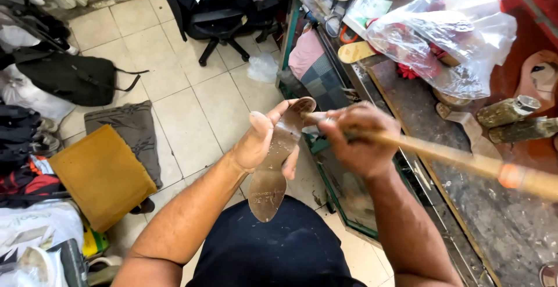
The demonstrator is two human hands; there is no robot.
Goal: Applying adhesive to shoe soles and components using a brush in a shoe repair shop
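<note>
We note the left hand [258,138] clamped around a flat, brown, scuffed shoe sole [276,165], held upright above the lap. The right hand [357,138] is closed on a long wooden-handled brush [442,156], its tip touching the sole's upper end. A crumpled clear plastic bag [447,37] lies on the stained counter [500,205] at right.

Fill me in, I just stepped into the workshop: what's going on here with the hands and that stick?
A person seated by a workbench holds a brown shoe sole upright in the left hand. The right hand grips a long wooden-handled tool, its tip pressed against the sole's upper end. A clear plastic bag sits on the bench, and a black office chair stands on the tiled floor beyond.
</note>
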